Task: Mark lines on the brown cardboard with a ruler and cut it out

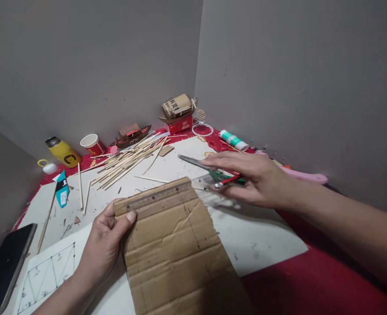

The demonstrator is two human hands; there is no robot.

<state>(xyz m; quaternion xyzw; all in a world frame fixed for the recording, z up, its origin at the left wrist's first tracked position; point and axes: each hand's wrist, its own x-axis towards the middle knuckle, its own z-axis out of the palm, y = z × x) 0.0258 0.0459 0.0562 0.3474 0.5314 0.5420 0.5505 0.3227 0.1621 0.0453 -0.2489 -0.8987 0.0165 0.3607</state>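
My left hand (105, 238) grips the left edge of a piece of brown corrugated cardboard (176, 258), its thumb pressing a clear ruler (162, 197) down near the top edge. Pencil lines mark the cardboard. The ruler sticks out past the board's right side. My right hand (255, 177) is to the right of the board, with a red pen (228, 180) between thumb and fingers, its pale end pointing left. Scissors (191, 161) with dark blades and green handles are under the same fingers; whether these also grip them is unclear.
Thin wooden sticks (124, 164) lie piled on the white sheet. Behind stand a yellow bottle (63, 152), a paper cup (93, 144) and two model boats. A glue tube (233, 141) and pink tool (303, 176) lie right; a phone (8, 267) and a drawing (49, 278) left.
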